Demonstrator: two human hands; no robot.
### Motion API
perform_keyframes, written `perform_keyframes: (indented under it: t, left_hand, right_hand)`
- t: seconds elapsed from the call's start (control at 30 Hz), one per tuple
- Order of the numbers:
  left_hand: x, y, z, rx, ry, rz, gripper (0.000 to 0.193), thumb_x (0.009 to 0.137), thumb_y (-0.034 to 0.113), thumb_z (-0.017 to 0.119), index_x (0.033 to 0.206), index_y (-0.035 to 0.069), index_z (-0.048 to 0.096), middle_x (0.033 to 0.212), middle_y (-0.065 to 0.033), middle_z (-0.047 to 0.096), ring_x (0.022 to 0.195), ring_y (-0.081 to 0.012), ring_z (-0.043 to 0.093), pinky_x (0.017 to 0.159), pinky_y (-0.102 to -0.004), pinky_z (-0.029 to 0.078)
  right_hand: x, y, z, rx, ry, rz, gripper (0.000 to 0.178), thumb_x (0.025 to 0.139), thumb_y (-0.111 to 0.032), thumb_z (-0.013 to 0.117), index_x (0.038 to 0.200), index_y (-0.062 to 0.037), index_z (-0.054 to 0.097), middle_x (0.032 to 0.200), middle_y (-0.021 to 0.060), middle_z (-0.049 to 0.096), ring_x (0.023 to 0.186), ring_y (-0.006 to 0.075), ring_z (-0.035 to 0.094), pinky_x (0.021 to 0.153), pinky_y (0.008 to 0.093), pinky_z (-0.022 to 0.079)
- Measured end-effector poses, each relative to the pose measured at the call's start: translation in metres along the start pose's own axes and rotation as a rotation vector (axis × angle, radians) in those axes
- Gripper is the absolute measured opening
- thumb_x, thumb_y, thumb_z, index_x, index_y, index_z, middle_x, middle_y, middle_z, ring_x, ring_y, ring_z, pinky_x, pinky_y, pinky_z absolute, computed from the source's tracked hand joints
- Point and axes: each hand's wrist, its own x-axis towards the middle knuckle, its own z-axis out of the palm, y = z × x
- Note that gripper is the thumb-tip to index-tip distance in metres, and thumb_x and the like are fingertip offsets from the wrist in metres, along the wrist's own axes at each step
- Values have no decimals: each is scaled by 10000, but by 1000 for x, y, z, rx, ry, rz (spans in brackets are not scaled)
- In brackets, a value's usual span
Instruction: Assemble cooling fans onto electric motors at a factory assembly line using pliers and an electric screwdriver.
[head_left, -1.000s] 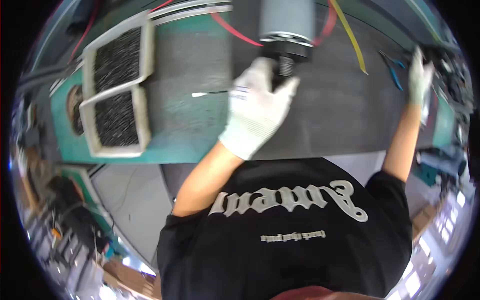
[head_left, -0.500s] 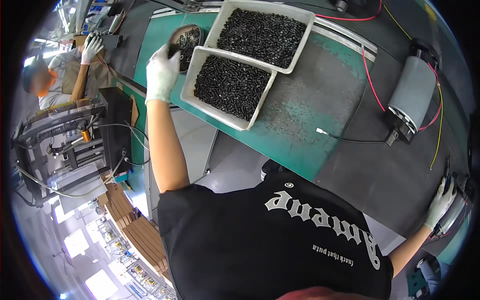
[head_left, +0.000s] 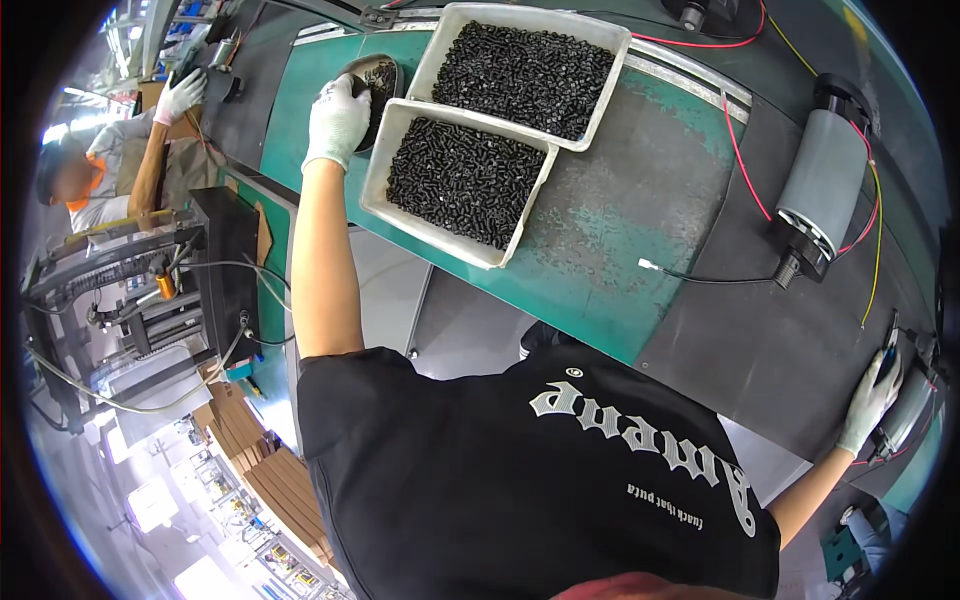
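My left hand (head_left: 337,122), in a white glove, is at the left side of a small dark bowl (head_left: 396,80) of small loose pieces. Its fingers are bent together over the bowl's near rim; their tips, and anything in them, are hidden. Right beside it stand two white trays, a near one (head_left: 374,190) and a far one (head_left: 612,75), both filled with small black cylindrical parts. At the far right my gloved right hand (head_left: 868,405) is closed round a slim dark tool (head_left: 892,328) with its narrow end pointing up. A grey cylindrical motor (head_left: 908,412) lies next to it.
Another grey motor (head_left: 825,175) with red, yellow and black wires lies on the dark bench mat (head_left: 700,320). A white connector (head_left: 648,264) ends its black cable. At the left, a person (head_left: 120,180) with gloved hands works beside a machine frame (head_left: 130,300). Stacked cardboard (head_left: 285,490) stands lower left.
My left hand has moved slightly right and away from me, closer over the bowl, its fingers now bent in. My right hand remains near the far-right motor, with the tool in it.
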Motion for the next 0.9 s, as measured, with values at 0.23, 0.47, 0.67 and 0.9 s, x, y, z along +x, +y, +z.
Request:
perform_keyframes:
  t: [0.23,0.47,0.67,0.9]
  left_hand:
    - [-7,-11,7,84,-12,72,182,898,170,582,985,9,582,1035,-246,641,930,-429,621,828,-484,503]
    - [-2,-13,-10,-77,40,-25,189,932,164,555,964,-21,577,953,-244,657,921,-416,636,787,-467,514]
    - [-7,-14,-29,-666,-71,-313,191,931,101,561,1047,-39,622,872,-99,673,766,-177,608,718,-309,500]
    - [-8,-9,-34,-742,-129,-185,190,919,53,543,1060,-22,647,888,-38,677,768,-95,591,722,-258,493]
  right_hand:
    - [-2,-8,-2,29,-9,-41,564,1019,-438,426,1413,-35,442,1406,211,458,1313,365,410,1095,427,313]
    - [-3,-3,-2,5,-4,-81,551,1029,-428,407,1428,-49,428,1420,209,449,1325,362,398,1107,425,304]
    - [-3,-5,-5,-48,-9,-100,539,1033,-417,395,1423,-46,422,1410,222,446,1314,382,399,1089,446,320]
    - [-3,-2,-2,-60,16,-106,520,1032,-397,409,1413,-43,431,1391,221,465,1302,387,411,1082,448,328]
